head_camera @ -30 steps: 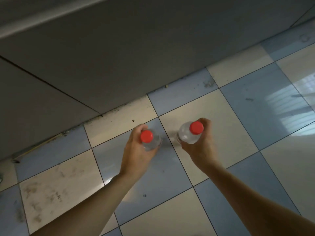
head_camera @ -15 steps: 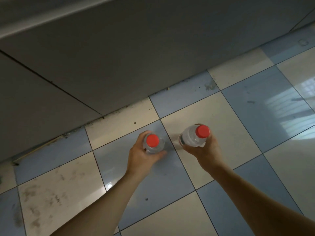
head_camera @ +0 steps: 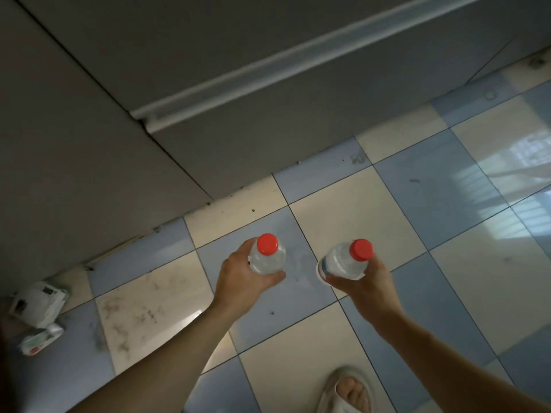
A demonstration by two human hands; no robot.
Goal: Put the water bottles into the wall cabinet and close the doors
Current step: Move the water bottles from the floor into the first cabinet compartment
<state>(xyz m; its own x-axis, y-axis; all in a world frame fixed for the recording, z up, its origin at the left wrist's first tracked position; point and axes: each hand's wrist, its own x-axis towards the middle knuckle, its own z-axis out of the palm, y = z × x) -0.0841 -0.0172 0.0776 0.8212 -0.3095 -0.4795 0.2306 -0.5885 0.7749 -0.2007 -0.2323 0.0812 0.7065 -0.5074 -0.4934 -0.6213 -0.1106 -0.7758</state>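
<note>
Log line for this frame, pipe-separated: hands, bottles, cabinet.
left hand grips left bottle | right hand grips right bottle | bottles over floor | wall cabinet not in view

You hold two clear, smooth plastic bottles (head_camera: 267, 259) (head_camera: 343, 263), each with a glossy red plastic cap (head_camera: 267, 243) (head_camera: 361, 249). Under you the floor (head_camera: 372, 204) is glazed tile, blue and cream, shiny with reflected light but scuffed and smudged. The grey cabinet (head_camera: 238, 49) looks matt and smooth. Your sandal (head_camera: 347, 386) looks matt, rubbery.

home kitchen, grey cabinet fronts (head_camera: 268, 129), checkered floor tiles (head_camera: 372, 222)
</note>
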